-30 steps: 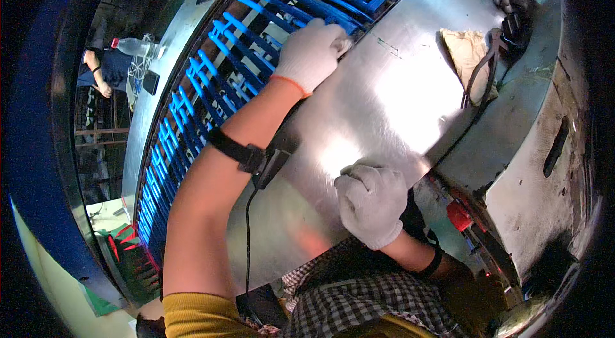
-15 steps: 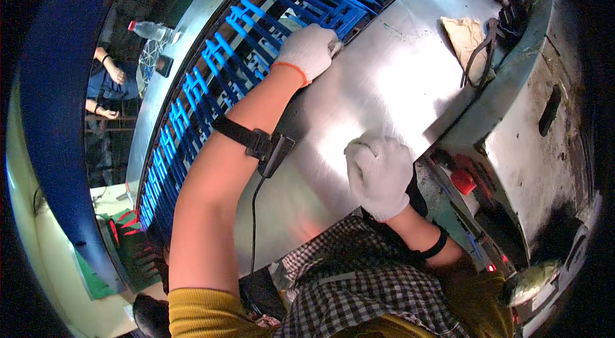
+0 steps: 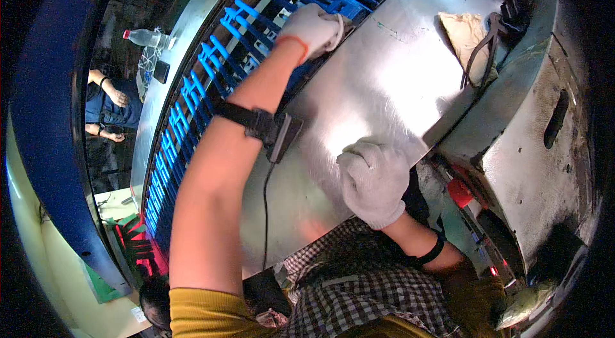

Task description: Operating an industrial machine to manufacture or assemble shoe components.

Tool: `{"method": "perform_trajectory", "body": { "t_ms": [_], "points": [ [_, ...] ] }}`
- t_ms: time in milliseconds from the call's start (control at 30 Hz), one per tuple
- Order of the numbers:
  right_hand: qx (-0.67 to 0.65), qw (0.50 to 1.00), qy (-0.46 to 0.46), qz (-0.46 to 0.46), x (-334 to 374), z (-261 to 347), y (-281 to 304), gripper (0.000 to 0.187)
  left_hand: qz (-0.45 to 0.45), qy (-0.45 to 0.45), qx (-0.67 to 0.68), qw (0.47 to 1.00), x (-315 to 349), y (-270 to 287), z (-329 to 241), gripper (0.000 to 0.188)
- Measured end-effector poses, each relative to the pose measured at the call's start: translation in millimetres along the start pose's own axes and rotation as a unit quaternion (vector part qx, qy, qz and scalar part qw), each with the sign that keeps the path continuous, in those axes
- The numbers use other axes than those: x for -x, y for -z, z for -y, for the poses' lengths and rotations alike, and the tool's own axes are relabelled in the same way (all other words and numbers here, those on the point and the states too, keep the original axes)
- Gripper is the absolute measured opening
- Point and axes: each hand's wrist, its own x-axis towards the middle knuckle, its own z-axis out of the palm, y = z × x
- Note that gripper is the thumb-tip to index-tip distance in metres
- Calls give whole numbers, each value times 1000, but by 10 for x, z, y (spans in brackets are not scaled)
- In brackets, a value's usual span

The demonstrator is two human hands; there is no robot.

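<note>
My left hand [image 3: 310, 31], in a white knitted glove with an orange cuff, reaches to the near edge of a long row of blue slatted holders [image 3: 240, 27]. Its fingers are curled at that edge, and whatever they grip is hidden. Lower and to the right, my right hand [image 3: 373, 183] is closed in a fist, also gloved in white, over the near part of the shiny metal tabletop [image 3: 397, 69]. The curled fingers conceal what the fist may hold.
A tan cloth [image 3: 464, 43] and a dark cable lie at the far right. Beside them stands a worn metal housing [image 3: 525, 139]. Across the row are a clear bottle [image 3: 148, 38] with a red cap and another person's hands [image 3: 116, 96]. Red pieces [image 3: 138, 245] lie at the row's left end.
My left hand has moved a little farther away along the edge of the blue row. My right hand has shifted slightly left, still closed. The other person's hands have moved slightly.
</note>
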Motion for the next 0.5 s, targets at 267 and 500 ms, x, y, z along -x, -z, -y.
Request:
{"method": "perform_trajectory", "body": {
  "t_ms": [267,500],
  "points": [
    [9,1000,-5,-6,-36,42,17,17,184,67,175,965,-105,157,-80,26],
    [6,1000,-1,-10,-45,41,27,15,140,96,141,975,-145,59,-151,27]
  ]
}}
